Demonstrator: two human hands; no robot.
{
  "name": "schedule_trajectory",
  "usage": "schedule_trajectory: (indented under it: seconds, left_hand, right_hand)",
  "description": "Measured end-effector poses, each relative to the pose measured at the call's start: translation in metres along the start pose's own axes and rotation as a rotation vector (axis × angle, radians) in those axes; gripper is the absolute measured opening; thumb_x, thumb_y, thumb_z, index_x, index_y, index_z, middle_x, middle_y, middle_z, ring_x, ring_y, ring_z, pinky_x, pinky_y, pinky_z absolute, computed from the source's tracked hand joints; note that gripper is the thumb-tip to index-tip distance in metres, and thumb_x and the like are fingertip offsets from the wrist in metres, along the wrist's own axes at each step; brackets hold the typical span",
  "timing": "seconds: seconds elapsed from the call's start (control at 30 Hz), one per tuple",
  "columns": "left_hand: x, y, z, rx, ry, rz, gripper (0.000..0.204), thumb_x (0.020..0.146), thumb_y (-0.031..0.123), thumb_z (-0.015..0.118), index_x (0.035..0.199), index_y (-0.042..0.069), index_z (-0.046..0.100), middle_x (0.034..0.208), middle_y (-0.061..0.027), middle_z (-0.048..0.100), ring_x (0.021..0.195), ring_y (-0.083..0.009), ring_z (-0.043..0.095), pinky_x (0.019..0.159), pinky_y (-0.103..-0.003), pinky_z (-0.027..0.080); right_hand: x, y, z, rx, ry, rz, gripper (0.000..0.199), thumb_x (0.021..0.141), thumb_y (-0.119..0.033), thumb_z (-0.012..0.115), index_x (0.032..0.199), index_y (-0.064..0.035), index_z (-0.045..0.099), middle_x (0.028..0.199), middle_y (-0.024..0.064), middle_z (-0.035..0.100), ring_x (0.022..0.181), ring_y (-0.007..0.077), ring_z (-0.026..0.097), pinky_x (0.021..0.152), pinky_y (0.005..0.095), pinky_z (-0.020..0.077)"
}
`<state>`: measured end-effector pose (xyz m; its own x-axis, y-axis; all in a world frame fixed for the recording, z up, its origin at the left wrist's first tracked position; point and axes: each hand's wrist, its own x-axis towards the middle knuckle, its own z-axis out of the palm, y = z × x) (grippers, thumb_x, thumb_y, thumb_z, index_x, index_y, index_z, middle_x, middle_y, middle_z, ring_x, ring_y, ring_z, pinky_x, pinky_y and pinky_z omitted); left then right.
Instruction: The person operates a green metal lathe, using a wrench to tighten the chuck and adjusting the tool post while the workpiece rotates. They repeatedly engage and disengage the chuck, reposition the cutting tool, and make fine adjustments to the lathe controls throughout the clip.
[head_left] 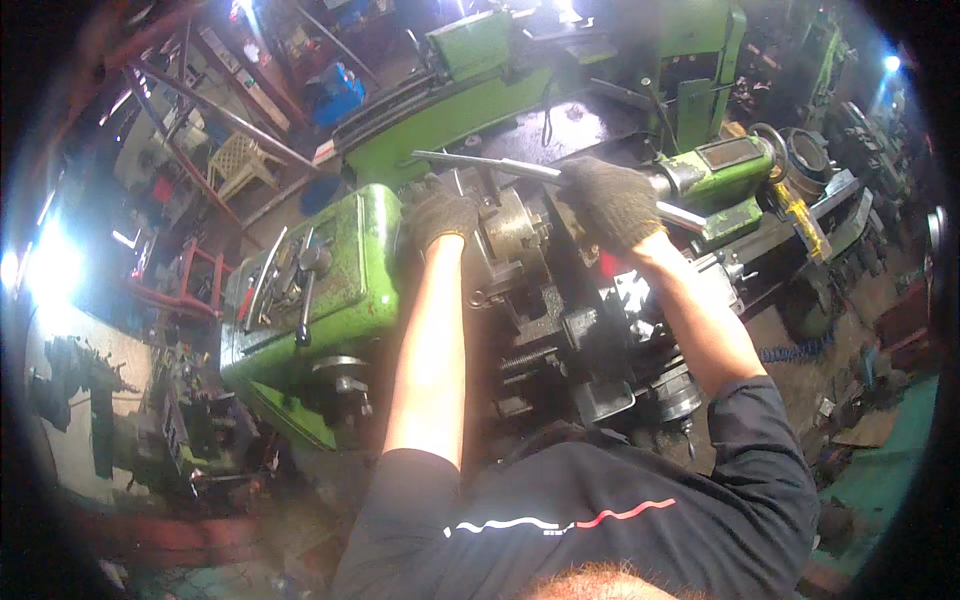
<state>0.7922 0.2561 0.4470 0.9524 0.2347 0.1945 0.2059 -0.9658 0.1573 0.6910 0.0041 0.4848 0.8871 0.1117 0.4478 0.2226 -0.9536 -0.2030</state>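
Both hands wear dark knitted gloves over a green metal lathe. My left hand [440,215] is at the left side of the lathe chuck [515,235], its fingers curled over the chuck's far edge and partly hidden. My right hand [612,203] is wrapped round a long metal rod [490,162], above and to the right of the chuck. One end of this rod reaches left past the chuck, behind my left hand. A bright bar end [682,216] shows right of my right hand; whether it belongs to the same rod I cannot tell.
On the left, the green headstock [350,245] carries loose tools and a lever [305,310]. The tailstock [725,170] with its handwheel [770,150] stands right. Nearer me lies the carriage [590,340]. Behind are another green machine [440,125] and a pale plastic chair [240,165].
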Motion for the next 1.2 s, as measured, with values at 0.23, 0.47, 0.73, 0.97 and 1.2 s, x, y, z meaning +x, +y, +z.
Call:
schedule_trajectory:
  seconds: [0.23, 0.47, 0.73, 0.97, 1.2]
  left_hand:
    - [0.019, 0.01, -0.028, -0.07, -0.217, 0.028, 0.095, 0.098, 0.059, 0.067, 0.171, 0.005, 0.04, 0.172, -0.0269, 0.047, 0.152, -0.0479, 0.056, 0.123, -0.058, 0.049]
    - [0.029, -0.004, 0.014, -0.106, -0.128, 0.107, 0.115, 0.095, 0.067, 0.071, 0.179, 0.004, 0.024, 0.183, -0.0308, 0.028, 0.165, -0.0518, 0.037, 0.129, -0.067, 0.038]
    - [0.058, -0.013, 0.028, -0.213, 0.096, 0.436, 0.113, 0.098, 0.08, 0.066, 0.178, 0.01, 0.028, 0.182, -0.0253, 0.029, 0.169, -0.0451, 0.028, 0.135, -0.068, 0.027]
    - [0.088, -0.001, 0.0, -0.221, -0.154, 0.756, 0.086, 0.108, 0.078, 0.052, 0.162, 0.01, 0.058, 0.167, -0.021, 0.056, 0.161, -0.0384, 0.044, 0.135, -0.058, 0.027]
    - [0.143, 0.009, 0.027, -0.099, -0.16, 0.828, 0.085, 0.109, 0.077, 0.052, 0.153, 0.006, 0.064, 0.153, -0.0204, 0.068, 0.151, -0.0392, 0.058, 0.13, -0.055, 0.041]
  right_hand:
    - [0.061, -0.017, 0.028, -0.103, -0.178, 0.113, 0.029, 0.105, -0.039, 0.07, 0.116, -0.0151, 0.081, 0.108, 0.0177, 0.083, 0.1, 0.0418, 0.082, 0.087, 0.0553, 0.0644]
    - [0.126, -0.035, 0.008, -0.228, -0.419, 0.082, 0.034, 0.103, -0.036, 0.07, 0.12, -0.0101, 0.084, 0.118, 0.0196, 0.083, 0.106, 0.039, 0.082, 0.091, 0.0537, 0.0651]
    - [0.128, -0.082, 0.002, -0.339, -0.489, 0.148, 0.034, 0.102, -0.029, 0.069, 0.126, -0.0121, 0.085, 0.126, 0.0179, 0.083, 0.111, 0.0381, 0.082, 0.094, 0.0509, 0.0658]
    - [0.075, -0.015, -0.006, -0.433, -0.227, 0.047, 0.021, 0.098, -0.015, 0.072, 0.117, -0.0112, 0.08, 0.104, 0.016, 0.083, 0.102, 0.0384, 0.082, 0.084, 0.0529, 0.0654]
    - [0.041, -0.004, -0.069, -0.539, -0.236, 0.239, 0.034, 0.096, -0.04, 0.078, 0.114, -0.0116, 0.082, 0.102, 0.0208, 0.083, 0.099, 0.0434, 0.081, 0.088, 0.0576, 0.064]
